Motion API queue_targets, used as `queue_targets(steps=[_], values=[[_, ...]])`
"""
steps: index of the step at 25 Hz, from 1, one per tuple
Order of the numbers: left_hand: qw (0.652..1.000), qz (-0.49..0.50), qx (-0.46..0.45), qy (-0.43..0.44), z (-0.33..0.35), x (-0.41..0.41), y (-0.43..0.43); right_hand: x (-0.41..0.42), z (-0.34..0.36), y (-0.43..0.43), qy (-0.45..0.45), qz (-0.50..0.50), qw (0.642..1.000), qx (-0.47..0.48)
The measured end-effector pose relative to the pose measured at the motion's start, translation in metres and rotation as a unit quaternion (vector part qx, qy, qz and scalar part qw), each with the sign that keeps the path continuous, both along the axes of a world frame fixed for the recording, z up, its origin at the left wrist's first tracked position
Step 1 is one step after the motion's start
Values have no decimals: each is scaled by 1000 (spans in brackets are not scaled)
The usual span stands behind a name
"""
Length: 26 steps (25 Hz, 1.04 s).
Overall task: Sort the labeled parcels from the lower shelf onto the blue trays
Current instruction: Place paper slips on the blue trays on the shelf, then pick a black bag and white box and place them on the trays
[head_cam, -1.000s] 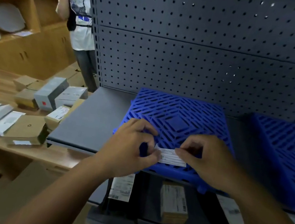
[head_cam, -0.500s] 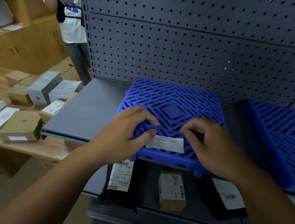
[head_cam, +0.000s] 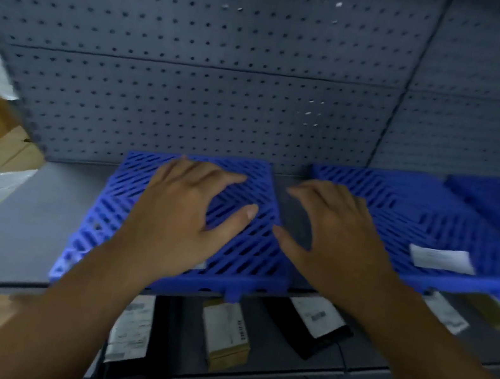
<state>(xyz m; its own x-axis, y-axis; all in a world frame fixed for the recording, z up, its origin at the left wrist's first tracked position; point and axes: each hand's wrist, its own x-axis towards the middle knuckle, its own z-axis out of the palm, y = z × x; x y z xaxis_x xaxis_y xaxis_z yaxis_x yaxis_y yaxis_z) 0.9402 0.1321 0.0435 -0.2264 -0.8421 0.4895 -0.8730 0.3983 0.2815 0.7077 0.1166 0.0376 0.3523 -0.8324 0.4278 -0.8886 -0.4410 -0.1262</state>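
Under blue tray (head_cam: 249,262), white-labelled tan box (head_cam: 226,332) lies; L hand (head_cam: 184,211) & R hand (head_cam: 333,240) grip spread, empty.

Matt blue slatted plastic trays (head_cam: 240,254), grey perforated metal backboard (head_cam: 197,63), smooth matt shelf (head_cam: 37,212), paper-labelled cardboard parcel (head_cam: 228,335)

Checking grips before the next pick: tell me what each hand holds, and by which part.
Nothing is held. The left hand is spread over the left blue tray, the right hand beside it, both hands' fingers splayed and empty.
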Motion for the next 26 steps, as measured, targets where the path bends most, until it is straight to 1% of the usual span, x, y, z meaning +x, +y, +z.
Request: queue_targets(steps=[3, 6, 10, 16, 21, 26], values=[[999, -33, -12, -7, 10, -71, -6, -67, 10, 11, 4, -46, 999, -9], [996, -81, -19, 17, 14, -164, -13, -157, 15, 25, -6, -94, 996, -8], [985, -161, 14, 60, 10, -300, -17, -278, 21, 49, -22, -164, 986, -15], [966, -245, 23, 74, 4, -485, -27, -434, 30, 80, -11, -257, 966, -26], [947, -309, 32, 84, 4, -607, -42, -534, 28, 87, 5, -326, 945, -15], [932, -347, 44, 88, 1, -710, -72, -628, 26, 67, 19, -362, 932, -12]])
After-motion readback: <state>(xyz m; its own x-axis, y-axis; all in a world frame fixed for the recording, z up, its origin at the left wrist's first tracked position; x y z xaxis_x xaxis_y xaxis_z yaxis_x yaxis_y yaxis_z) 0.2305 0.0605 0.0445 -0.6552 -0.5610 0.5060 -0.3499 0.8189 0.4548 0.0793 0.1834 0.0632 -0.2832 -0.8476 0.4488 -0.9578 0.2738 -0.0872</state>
